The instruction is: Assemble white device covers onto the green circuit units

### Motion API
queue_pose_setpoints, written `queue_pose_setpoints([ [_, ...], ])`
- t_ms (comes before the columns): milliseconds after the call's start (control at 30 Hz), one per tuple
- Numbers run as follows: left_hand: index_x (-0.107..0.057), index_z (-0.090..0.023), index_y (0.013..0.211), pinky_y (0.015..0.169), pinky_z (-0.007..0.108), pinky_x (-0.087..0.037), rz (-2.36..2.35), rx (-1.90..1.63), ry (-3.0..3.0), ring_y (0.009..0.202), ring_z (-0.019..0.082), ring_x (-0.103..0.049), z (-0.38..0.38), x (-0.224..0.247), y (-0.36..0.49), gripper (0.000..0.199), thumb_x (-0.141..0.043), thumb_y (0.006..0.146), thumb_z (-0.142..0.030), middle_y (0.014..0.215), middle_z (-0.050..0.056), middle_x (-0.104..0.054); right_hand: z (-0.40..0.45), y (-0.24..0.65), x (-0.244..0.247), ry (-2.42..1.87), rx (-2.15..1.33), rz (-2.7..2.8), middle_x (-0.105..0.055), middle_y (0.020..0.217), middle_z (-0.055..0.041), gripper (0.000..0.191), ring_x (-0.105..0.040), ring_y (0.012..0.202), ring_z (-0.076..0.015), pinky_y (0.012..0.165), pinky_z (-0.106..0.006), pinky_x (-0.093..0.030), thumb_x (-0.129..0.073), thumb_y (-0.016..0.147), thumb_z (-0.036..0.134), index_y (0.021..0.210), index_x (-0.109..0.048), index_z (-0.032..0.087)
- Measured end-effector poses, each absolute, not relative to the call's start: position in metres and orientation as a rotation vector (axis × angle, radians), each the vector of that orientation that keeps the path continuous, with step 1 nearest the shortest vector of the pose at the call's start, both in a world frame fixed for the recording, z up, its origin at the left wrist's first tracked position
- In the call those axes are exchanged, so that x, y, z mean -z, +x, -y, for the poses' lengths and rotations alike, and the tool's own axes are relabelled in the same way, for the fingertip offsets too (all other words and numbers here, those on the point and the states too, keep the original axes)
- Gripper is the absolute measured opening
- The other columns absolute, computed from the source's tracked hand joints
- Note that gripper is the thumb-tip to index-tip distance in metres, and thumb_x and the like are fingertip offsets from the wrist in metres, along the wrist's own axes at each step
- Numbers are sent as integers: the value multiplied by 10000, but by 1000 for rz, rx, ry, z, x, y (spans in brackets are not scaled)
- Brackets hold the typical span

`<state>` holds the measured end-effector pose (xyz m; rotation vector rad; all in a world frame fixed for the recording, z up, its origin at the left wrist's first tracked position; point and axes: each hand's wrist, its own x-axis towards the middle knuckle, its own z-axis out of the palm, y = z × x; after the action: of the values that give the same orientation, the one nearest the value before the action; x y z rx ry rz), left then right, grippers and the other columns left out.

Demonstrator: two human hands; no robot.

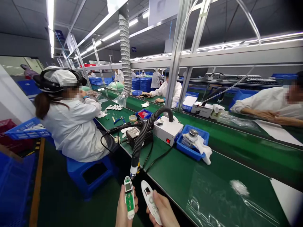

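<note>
My left hand (122,206) is closed around a white casing half with a green circuit board (129,198) in it; a small dark square display sits near its top. In my right hand (163,208) is the white front cover (150,201), an elongated shell with a small window and round button shapes. The two pieces are held side by side, apart, both upright and leaning slightly. Just above the circuit board piece is the metal-tipped end of a black corrugated hose (136,157); whether they touch I cannot tell.
The hose runs from a white box (168,130) with a lit red switch on the green bench (163,167). Beside it, a blue tray (191,150) holds a metal-topped bottle and white cloth. Clear plastic film (213,192) lies at right. A co-worker (73,123) sits at left.
</note>
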<state>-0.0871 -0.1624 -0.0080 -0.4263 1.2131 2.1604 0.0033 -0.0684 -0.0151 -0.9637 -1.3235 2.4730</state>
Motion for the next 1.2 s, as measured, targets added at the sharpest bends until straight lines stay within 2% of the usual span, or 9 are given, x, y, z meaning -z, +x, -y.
queue_pose_setpoints([
  [133, -646, -138, 755, 392, 183, -373, -1324, -2153, -447, 434, 109, -499, 177, 16, -95, 511, -685, 672, -641, 500, -1, -576, 93, -54, 9, -885, -2587, 1298, -564, 461, -2, 783, -406, 291, -38, 226, -110, -153, -595, 489, 889, 705, -561, 137],
  [267, -624, -135, 658, 349, 189, -322, -1315, -2136, -485, 364, 107, -457, 173, 28, -95, 561, -642, 671, -696, 419, -5, -536, 97, -63, 13, -915, -2587, 1235, -538, 421, 25, 760, -399, 274, -42, 221, -109, -134, -631, 467, 869, 712, -540, 155],
  [367, -601, -137, 603, 333, 197, -310, -1260, -2108, -495, 335, 101, -430, 159, 33, -87, 567, -661, 649, -699, 387, -13, -505, 88, -48, 21, -946, -2552, 1212, -543, 423, 27, 713, -396, 267, -41, 226, -110, -124, -636, 531, 839, 718, -531, 159],
  [500, -623, -140, 676, 340, 203, -331, -1221, -2137, -556, 344, 111, -455, 155, 33, -85, 530, -648, 688, -670, 401, -8, -536, 87, -45, 26, -879, -2545, 1226, -544, 411, 28, 660, -384, 261, -46, 230, -119, -151, -624, 613, 803, 747, -530, 164],
  [700, -645, -137, 792, 411, 225, -405, -1212, -2218, -562, 402, 123, -510, 174, 24, -93, 496, -581, 773, -628, 487, 1, -591, 107, -67, 19, -892, -2550, 1194, -547, 436, 32, 714, -394, 275, -46, 248, -113, -121, -630, 554, 832, 789, -546, 163],
  [833, -657, -135, 827, 402, 228, -392, -1247, -2168, -468, 392, 123, -497, 168, 17, -90, 513, -670, 703, -633, 479, -16, -569, 97, -52, 16, -865, -2545, 1211, -563, 455, 11, 735, -380, 285, -37, 252, -112, -132, -613, 571, 840, 796, -581, 141],
  [967, -630, -143, 749, 379, 181, -339, -1287, -2152, -376, 399, 85, -458, 154, 14, -85, 515, -726, 640, -637, 481, -38, -529, 76, -16, 13, -913, -2505, 1145, -550, 438, -4, 724, -349, 259, -29, 241, -130, -142, -648, 560, 824, 670, -606, 110],
  [1067, -624, -149, 791, 340, 160, -246, -1263, -2152, -330, 377, 50, -392, 147, 16, -76, 565, -702, 625, -684, 554, -24, -570, 63, 15, 6, -839, -2537, 1020, -597, 473, -51, 696, -422, 286, -53, 272, -159, -256, -693, 586, 771, 613, -637, 77],
  [1200, -653, -128, 917, 331, 181, -249, -1204, -2057, -327, 367, 56, -397, 147, 21, -52, 680, -764, 540, -682, 593, -8, -595, 53, 59, -1, -742, -2614, 847, -707, 697, -121, 632, -633, 540, -153, 505, -245, -498, -765, 619, 668, 759, -717, 55],
])
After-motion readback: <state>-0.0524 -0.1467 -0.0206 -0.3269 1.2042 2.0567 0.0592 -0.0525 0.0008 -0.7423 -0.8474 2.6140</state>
